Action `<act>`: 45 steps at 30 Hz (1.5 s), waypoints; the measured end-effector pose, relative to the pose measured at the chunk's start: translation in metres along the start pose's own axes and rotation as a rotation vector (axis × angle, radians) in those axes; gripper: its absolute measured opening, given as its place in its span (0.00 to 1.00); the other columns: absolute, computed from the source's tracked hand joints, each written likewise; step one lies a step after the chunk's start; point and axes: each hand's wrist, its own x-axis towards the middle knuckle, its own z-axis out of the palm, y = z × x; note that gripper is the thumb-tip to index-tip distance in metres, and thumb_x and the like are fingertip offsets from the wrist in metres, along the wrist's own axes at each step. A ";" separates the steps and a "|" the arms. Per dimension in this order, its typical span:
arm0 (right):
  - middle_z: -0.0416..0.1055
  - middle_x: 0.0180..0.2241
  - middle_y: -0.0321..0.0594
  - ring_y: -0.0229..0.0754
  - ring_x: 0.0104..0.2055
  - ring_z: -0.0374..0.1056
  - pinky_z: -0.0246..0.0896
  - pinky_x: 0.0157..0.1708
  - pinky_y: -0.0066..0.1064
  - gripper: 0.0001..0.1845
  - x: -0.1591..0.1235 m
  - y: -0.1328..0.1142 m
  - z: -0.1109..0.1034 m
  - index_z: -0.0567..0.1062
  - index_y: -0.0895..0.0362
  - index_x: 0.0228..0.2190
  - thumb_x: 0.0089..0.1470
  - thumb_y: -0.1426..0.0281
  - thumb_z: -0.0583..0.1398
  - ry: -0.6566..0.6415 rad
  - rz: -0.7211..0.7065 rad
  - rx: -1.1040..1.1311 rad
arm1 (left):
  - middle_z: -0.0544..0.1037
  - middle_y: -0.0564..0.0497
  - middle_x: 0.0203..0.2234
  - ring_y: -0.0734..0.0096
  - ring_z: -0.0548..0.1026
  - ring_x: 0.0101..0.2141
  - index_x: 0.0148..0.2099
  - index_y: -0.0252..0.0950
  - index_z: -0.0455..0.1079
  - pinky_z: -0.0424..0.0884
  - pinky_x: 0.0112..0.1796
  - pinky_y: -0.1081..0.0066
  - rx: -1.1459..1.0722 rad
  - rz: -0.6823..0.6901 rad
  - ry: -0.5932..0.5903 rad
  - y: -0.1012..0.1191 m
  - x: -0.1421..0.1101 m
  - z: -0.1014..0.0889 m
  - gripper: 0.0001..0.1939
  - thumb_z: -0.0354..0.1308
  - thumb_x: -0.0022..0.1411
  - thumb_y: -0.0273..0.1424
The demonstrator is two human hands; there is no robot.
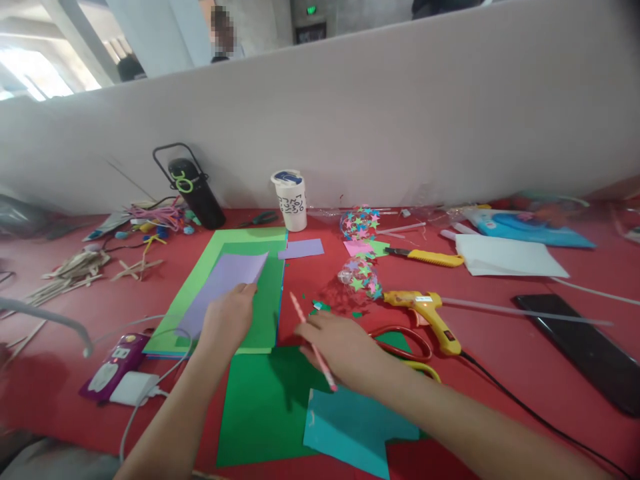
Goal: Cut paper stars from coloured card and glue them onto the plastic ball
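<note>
My left hand (227,319) rests on a lilac paper sheet (223,280), fingers pinching its near edge; the sheet lies on a stack of green paper (223,243). My right hand (340,350) is closed round a pink pencil (313,343) that points away toward the far left. Under both forearms lie a dark green sheet (260,407) and a teal paper piece (350,427). Red-handled scissors (405,343) sit just right of my right hand.
A yellow glue gun (430,317) with its black cord, a yellow utility knife (430,257), star-covered balls (360,223), a white cup (291,200), a black bottle (197,190), a black phone (585,350), white paper (505,257) and wooden sticks (75,270) lie on the red table (500,347). A grey partition (400,113) runs behind.
</note>
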 end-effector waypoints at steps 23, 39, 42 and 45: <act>0.72 0.41 0.41 0.41 0.36 0.72 0.70 0.35 0.37 0.11 0.052 -0.009 0.047 0.72 0.60 0.43 0.60 0.68 0.58 -0.094 0.048 0.123 | 0.66 0.42 0.57 0.62 0.64 0.57 0.60 0.31 0.58 0.62 0.55 0.60 -0.490 0.118 0.105 -0.026 -0.025 0.015 0.33 0.44 0.49 0.21; 0.73 0.39 0.44 0.41 0.39 0.71 0.66 0.38 0.33 0.11 0.073 -0.002 0.008 0.66 0.61 0.46 0.65 0.72 0.47 0.265 0.153 0.332 | 0.76 0.42 0.41 0.60 0.72 0.45 0.33 0.38 0.65 0.66 0.49 0.60 -0.465 0.005 0.266 -0.029 -0.027 0.014 0.11 0.42 0.63 0.30; 0.73 0.39 0.41 0.42 0.38 0.71 0.69 0.37 0.38 0.10 0.060 0.014 0.017 0.71 0.60 0.43 0.61 0.68 0.57 0.137 0.181 0.206 | 0.76 0.43 0.43 0.61 0.71 0.47 0.32 0.38 0.65 0.64 0.51 0.61 -0.471 0.035 0.223 -0.029 -0.025 0.018 0.10 0.43 0.61 0.28; 0.71 0.44 0.42 0.44 0.41 0.70 0.68 0.39 0.41 0.12 0.051 0.015 0.031 0.71 0.59 0.44 0.60 0.67 0.58 0.008 0.113 0.099 | 0.76 0.44 0.45 0.63 0.71 0.48 0.38 0.37 0.68 0.64 0.51 0.63 -0.486 0.088 0.163 -0.026 -0.025 0.020 0.12 0.43 0.58 0.25</act>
